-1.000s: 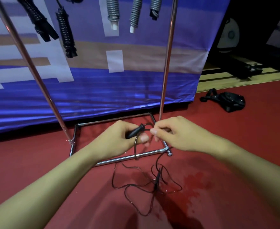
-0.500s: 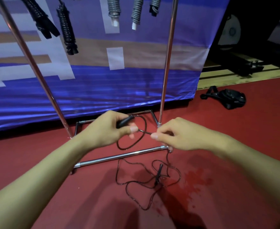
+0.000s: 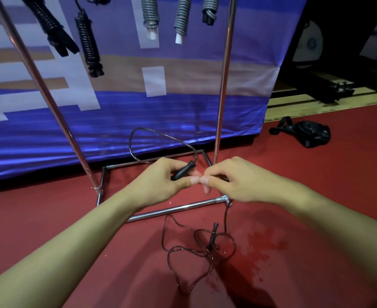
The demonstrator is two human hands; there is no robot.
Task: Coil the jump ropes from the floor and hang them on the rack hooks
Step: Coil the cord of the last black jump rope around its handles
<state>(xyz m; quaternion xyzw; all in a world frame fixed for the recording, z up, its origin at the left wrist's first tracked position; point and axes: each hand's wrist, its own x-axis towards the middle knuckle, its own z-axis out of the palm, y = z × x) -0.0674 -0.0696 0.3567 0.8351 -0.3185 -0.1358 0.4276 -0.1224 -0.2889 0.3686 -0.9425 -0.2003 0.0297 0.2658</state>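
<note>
My left hand [image 3: 165, 181] grips the black handle [image 3: 182, 170] of a thin black jump rope. A wide loop of the cord [image 3: 160, 135] arches up from the handle and back toward my hands. My right hand [image 3: 232, 181] pinches the cord right beside my left thumb. From the right hand the cord drops to a loose tangle [image 3: 196, 247] on the red floor, where the second handle [image 3: 212, 236] lies. Coiled black ropes [image 3: 89, 45] and grey ropes [image 3: 150, 16] hang at the top of the chrome rack [image 3: 224, 85].
The rack's base bars [image 3: 174, 210] lie on the floor just under my hands. A blue banner [image 3: 138, 121] hangs behind the rack. A black strap bag [image 3: 307, 133] lies on the red floor at the right, near a wooden platform edge.
My hands have come together, thumbs nearly touching. The small loop at the left hand has grown into a wide arch above the hands, and less cord lies on the floor.
</note>
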